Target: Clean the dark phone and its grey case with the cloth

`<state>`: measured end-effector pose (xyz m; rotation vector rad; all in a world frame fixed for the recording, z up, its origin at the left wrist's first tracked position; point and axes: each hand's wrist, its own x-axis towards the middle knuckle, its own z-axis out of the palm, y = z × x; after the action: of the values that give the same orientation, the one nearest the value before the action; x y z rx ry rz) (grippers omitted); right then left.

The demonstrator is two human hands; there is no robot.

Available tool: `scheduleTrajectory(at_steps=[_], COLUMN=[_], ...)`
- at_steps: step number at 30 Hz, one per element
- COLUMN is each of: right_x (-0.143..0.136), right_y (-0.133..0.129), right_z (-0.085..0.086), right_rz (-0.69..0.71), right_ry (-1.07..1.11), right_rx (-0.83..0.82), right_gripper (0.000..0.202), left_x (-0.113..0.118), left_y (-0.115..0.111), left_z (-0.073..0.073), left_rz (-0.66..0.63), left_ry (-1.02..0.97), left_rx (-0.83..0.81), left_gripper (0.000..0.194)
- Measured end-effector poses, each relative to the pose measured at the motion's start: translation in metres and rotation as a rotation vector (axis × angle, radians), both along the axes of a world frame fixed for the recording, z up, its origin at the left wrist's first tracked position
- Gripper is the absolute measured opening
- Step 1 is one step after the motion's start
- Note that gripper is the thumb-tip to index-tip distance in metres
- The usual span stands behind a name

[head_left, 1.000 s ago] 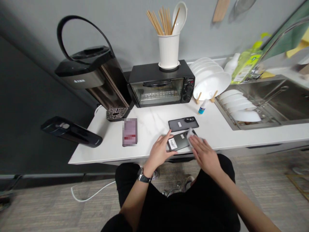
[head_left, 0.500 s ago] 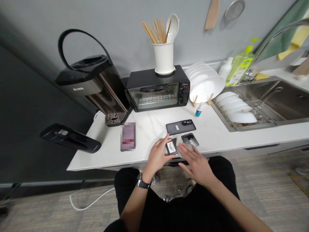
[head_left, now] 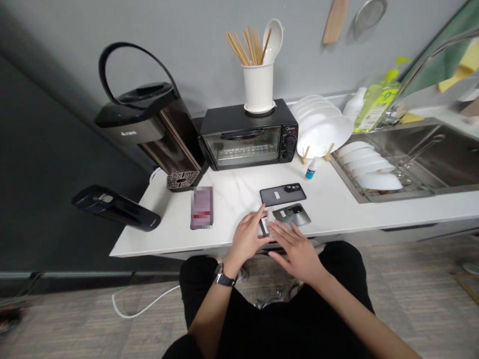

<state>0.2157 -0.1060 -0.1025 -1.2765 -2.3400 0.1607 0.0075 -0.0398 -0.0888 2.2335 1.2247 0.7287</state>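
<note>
A grey smartphone (head_left: 300, 216) lies back up near the counter's front edge, its dark camera block to the right. My left hand (head_left: 245, 240) braces its left end between thumb and fingers. With fingers extended, my right hand (head_left: 297, 253) presses a small white wipe (head_left: 270, 217) on the phone's back, over part of a white label at the left end. Just beyond lies a dark translucent phone case (head_left: 285, 195) with camera cutouts and a white sticker. A small white bottle with a blue label (head_left: 310, 170) stands behind the case. Both hands partly hide the phone.
A blurred-out purple item (head_left: 202, 207) and a black tumbler (head_left: 119, 208) are to the left. Behind stand a water dispenser (head_left: 168, 134), a toaster oven (head_left: 247, 142) and racked white plates (head_left: 325, 134). The sink (head_left: 437, 169) with bowls is at right.
My right hand has slid left along the phone with the wipe, uncovering a small label beside the camera block. My left hand still braces the left end. The view has shifted slightly.
</note>
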Motion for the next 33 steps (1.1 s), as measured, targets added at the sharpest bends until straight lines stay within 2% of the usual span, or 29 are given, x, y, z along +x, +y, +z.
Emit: scheduleTrajectory(at_steps=[3, 5, 6, 8, 11, 13, 16, 20, 22, 23, 25, 27, 29, 31, 33], right_x=[0.043, 0.054, 0.051, 0.028, -0.016, -0.029, -0.004, 0.051, 0.055, 0.048, 0.022, -0.008, -0.025, -0.021, 0.002], right_y=[0.005, 0.014, 0.018, 0.025, 0.021, 0.011, -0.001, 0.011, 0.023, 0.028, 0.034, 0.029, 0.017, 0.004, -0.004], right_z=[-0.008, -0.011, -0.011, -0.009, -0.001, 0.003, 0.002, -0.009, -0.012, -0.011, -0.007, -0.001, 0.004, 0.005, 0.002], right_rz=[-0.189, -0.313, -0.342, -0.309, -0.117, -0.013, -0.012, -0.269, -0.354, -0.352, -0.255, -0.11, -0.006, 0.027, -0.013], right_ry=[-0.012, 0.0, 0.011, 0.028, 0.039, 0.037, 0.012, -0.007, -0.001, 0.004, 0.01, 0.019, 0.025, 0.014, -0.011], right_rx=[0.051, 0.084, 0.095, 0.093, 0.048, 0.014, 0.005, 0.068, 0.088, 0.09, 0.076, 0.04, 0.002, -0.015, -0.003], right_gripper=[0.069, 0.071, 0.072, 0.073, 0.075, 0.074, 0.068, 0.067, 0.067, 0.068, 0.07, 0.073, 0.075, 0.071, 0.066], left_x=[0.001, 0.003, 0.004, 0.005, 0.004, 0.003, 0.002, 0.004, 0.005, 0.006, 0.007, 0.006, 0.006, 0.005, 0.005], left_y=[0.001, 0.003, 0.003, 0.004, 0.003, 0.001, 0.001, 0.003, 0.004, 0.004, 0.004, 0.002, 0.001, 0.0, 0.001], left_z=[0.003, 0.005, 0.005, 0.004, 0.001, -0.001, 0.001, 0.006, 0.007, 0.007, 0.006, 0.004, 0.004, 0.005, 0.006], left_rz=[-0.01, -0.007, -0.007, -0.011, 0.001, 0.003, -0.007, 0.001, 0.0, 0.0, 0.003, 0.02, 0.025, 0.009, -0.001], left_ry=[-0.013, -0.015, -0.016, -0.016, -0.001, -0.003, -0.026, -0.027, -0.029, -0.03, -0.028, -0.016, -0.008, -0.01, -0.012], left_rx=[-0.007, -0.008, -0.008, -0.005, 0.008, 0.015, 0.006, -0.024, -0.034, -0.037, -0.043, -0.042, -0.039, -0.037, -0.039], left_gripper=[0.118, 0.119, 0.117, 0.111, 0.099, 0.097, 0.105, 0.113, 0.114, 0.113, 0.108, 0.101, 0.099, 0.102, 0.108])
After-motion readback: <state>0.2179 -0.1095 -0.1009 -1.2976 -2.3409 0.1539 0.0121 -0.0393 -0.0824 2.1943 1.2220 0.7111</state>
